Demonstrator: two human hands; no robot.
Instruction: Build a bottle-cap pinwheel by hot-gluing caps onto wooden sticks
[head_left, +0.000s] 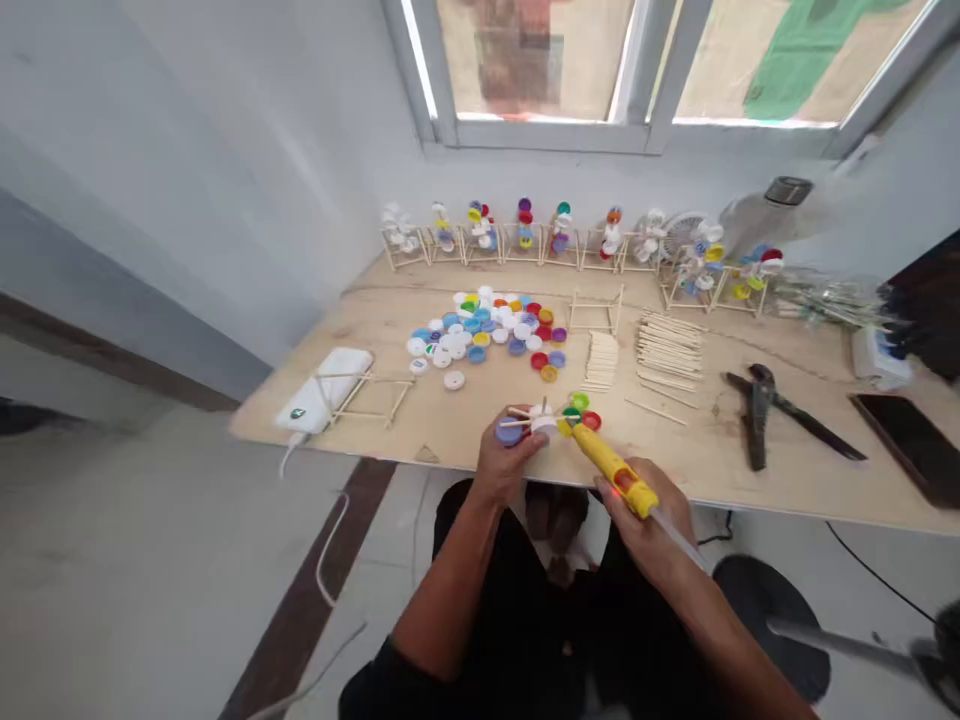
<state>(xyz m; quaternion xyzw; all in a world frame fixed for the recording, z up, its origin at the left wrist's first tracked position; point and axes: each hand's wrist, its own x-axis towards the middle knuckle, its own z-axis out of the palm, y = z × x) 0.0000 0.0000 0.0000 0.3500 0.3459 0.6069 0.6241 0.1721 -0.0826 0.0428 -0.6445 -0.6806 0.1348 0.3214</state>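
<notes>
My left hand [504, 462] pinches a small wheel of bottle caps and sticks [544, 420] at the front edge of the table. A blue-violet cap [509, 432] sits at the wheel's left side. Wrapped round a yellow glue gun [611, 468] is my right hand [652, 515]; a translucent glue stick runs out of the gun's back end. The gun's nozzle points up and left, close to a yellow cap beside the wheel. Green and red caps [591, 420] are just beyond the nozzle. Whether the nozzle touches a cap is too small to tell.
Loose caps [480, 325] cover the middle of the table [360, 320]. Wooden sticks [667, 350] lie right of them, then pliers [759, 415] and a phone [911, 445]. Finished cap wheels [525, 225] line the wall. A white power strip [326, 388] and stick frame [375, 398] are left.
</notes>
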